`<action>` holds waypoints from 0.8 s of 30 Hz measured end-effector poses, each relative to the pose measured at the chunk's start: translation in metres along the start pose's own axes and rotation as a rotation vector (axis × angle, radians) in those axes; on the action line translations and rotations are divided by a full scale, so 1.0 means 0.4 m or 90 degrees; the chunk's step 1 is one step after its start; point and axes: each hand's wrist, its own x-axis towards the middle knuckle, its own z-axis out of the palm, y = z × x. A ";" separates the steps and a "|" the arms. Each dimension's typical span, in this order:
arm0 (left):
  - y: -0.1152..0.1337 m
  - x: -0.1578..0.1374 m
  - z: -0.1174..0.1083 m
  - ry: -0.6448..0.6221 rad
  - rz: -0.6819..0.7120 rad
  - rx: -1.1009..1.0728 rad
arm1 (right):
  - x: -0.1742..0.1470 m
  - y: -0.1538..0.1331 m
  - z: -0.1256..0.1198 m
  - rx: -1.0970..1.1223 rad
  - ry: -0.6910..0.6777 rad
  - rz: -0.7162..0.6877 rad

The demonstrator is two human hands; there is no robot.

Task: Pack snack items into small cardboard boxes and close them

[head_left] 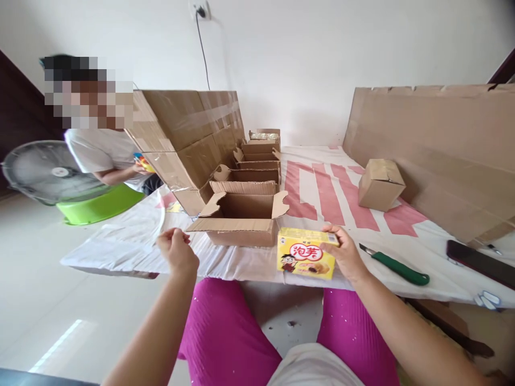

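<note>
Box [304, 260] in yellow, at the near edge of the counter [120, 257].
The right hand [348, 254] had its fingers grasping one end (a sensible hold: it looked light but dentable); the left hand [177, 251] was clenched, nothing visible inside.

At right, a green-handled knife [402, 268] near a dark phone [483, 261] — at far left, a round fan [48, 170] — on the wall [314, 48], a plugged-in cord [203, 48].

The box [300, 262] is yellow, red-lettered; carton [241, 238] brown; knife handle [402, 268] green.
</note>
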 end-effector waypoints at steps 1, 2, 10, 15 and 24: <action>-0.008 -0.052 -0.018 0.004 0.027 -0.007 | 0.006 0.001 -0.028 -0.017 0.033 -0.031; -0.016 -0.108 -0.029 -0.011 0.048 -0.011 | 0.010 0.007 -0.050 -0.032 0.066 -0.056; -0.041 -0.453 0.070 -0.670 0.290 0.111 | -0.058 0.090 -0.104 -0.136 0.071 -0.042; -0.043 -0.493 0.169 -0.715 0.191 0.141 | -0.082 0.102 -0.140 -0.410 0.026 -0.068; -0.007 -0.460 0.473 -0.581 0.121 0.127 | 0.205 0.109 -0.142 -0.434 0.241 -0.075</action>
